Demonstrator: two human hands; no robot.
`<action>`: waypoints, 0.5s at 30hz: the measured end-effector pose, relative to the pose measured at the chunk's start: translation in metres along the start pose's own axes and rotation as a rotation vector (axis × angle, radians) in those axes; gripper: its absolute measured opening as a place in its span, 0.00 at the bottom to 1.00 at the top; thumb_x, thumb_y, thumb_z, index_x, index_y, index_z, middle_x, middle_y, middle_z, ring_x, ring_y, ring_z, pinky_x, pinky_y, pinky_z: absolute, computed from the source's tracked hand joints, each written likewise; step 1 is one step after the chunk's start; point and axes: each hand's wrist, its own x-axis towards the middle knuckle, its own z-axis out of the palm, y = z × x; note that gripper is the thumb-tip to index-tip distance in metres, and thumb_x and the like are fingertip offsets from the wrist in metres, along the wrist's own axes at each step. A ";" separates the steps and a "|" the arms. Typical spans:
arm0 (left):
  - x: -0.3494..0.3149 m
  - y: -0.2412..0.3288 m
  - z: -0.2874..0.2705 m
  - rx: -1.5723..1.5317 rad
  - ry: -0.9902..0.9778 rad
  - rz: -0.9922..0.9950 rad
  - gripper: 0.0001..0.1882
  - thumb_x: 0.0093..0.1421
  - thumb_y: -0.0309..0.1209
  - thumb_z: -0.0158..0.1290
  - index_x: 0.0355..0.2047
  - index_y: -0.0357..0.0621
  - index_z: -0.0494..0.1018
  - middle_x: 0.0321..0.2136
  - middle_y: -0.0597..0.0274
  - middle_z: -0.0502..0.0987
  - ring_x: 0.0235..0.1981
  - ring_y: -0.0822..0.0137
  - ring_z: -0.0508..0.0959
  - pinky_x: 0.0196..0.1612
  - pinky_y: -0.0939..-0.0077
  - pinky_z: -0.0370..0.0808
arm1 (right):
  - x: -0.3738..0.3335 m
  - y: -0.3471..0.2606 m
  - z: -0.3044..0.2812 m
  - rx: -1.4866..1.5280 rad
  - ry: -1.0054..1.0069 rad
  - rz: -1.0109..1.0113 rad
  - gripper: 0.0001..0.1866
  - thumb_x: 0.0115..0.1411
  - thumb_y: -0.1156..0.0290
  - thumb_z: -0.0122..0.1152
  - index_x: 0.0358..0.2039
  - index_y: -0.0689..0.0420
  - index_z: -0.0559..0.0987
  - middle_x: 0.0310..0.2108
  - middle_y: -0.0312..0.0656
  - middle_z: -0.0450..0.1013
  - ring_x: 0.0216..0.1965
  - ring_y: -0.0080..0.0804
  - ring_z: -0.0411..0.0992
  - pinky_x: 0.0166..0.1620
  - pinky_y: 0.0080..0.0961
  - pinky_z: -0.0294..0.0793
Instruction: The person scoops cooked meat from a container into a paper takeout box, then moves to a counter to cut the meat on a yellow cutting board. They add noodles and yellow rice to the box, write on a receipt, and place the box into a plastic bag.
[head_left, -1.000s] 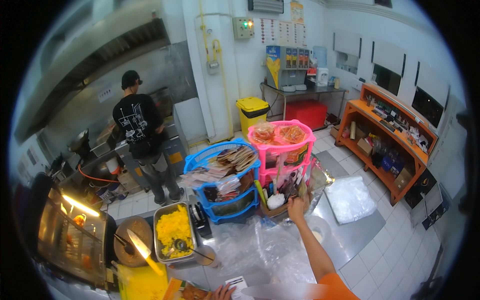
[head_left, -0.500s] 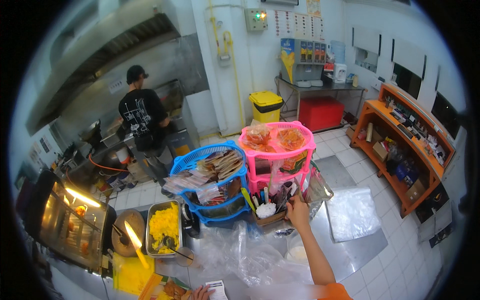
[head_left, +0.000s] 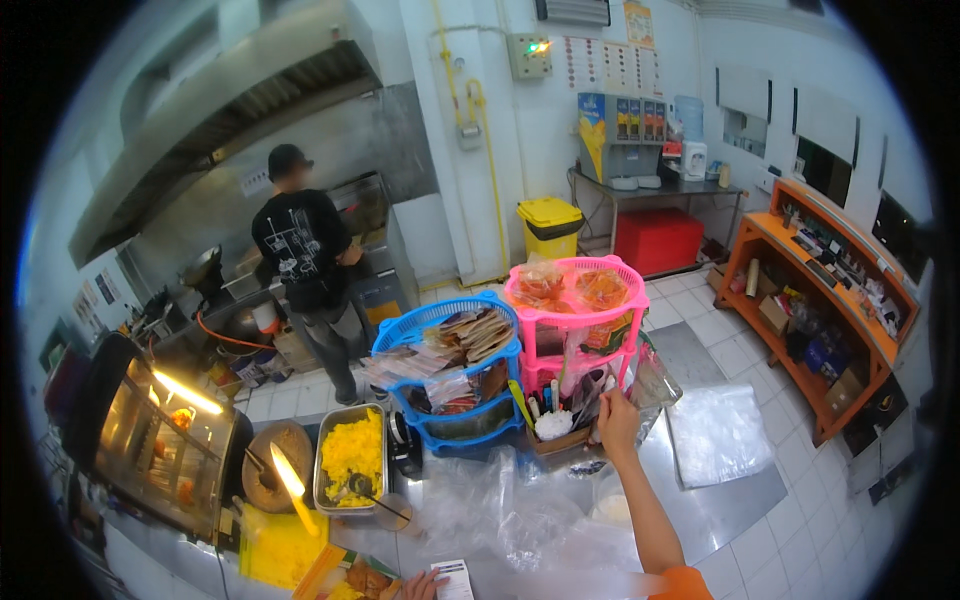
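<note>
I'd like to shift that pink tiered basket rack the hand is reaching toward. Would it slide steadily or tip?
The pink basket rack is tall, narrow and stacked, with bagged food up top, so a high push might tip it. Its plastic lattice probably flexes and weighs little. The right hand is at its base, the steadier place to push.

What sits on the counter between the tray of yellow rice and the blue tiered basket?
In the head view, a small black object, perhaps a tape dispenser, stands between the tray of yellow rice and the blue tiered basket, touching neither clearly.
</note>
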 end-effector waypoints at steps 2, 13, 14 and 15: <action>0.004 0.004 0.002 -0.183 0.023 -0.085 0.37 0.46 0.56 0.63 0.55 0.55 0.71 0.61 0.60 0.65 0.61 0.50 0.61 0.63 0.54 0.54 | 0.004 -0.005 -0.003 -0.033 0.188 -0.086 0.05 0.60 0.72 0.56 0.31 0.58 0.72 0.28 0.49 0.73 0.27 0.49 0.72 0.32 0.38 0.70; -0.052 -0.049 -0.007 0.219 0.725 -0.474 0.22 0.56 0.34 0.56 0.50 0.40 0.70 0.51 0.46 0.72 0.50 0.44 0.72 0.53 0.51 0.66 | 0.014 -0.003 -0.039 0.868 0.590 0.155 0.07 0.69 0.67 0.46 0.40 0.56 0.62 0.26 0.37 0.68 0.29 0.22 0.68 0.35 0.18 0.67; -0.070 -0.074 -0.005 0.141 0.734 -0.631 0.24 0.57 0.39 0.55 0.51 0.40 0.70 0.52 0.47 0.71 0.50 0.44 0.72 0.51 0.51 0.67 | 0.010 0.001 -0.051 0.808 0.652 0.204 0.08 0.69 0.66 0.46 0.41 0.54 0.60 0.23 0.36 0.65 0.26 0.21 0.66 0.30 0.19 0.67; -0.088 -0.100 -0.001 0.063 0.741 -0.787 0.26 0.57 0.43 0.55 0.52 0.40 0.69 0.53 0.48 0.71 0.50 0.45 0.72 0.49 0.50 0.68 | 0.002 0.004 -0.062 0.860 0.692 0.249 0.08 0.69 0.66 0.46 0.41 0.54 0.60 0.24 0.36 0.66 0.25 0.21 0.65 0.28 0.19 0.66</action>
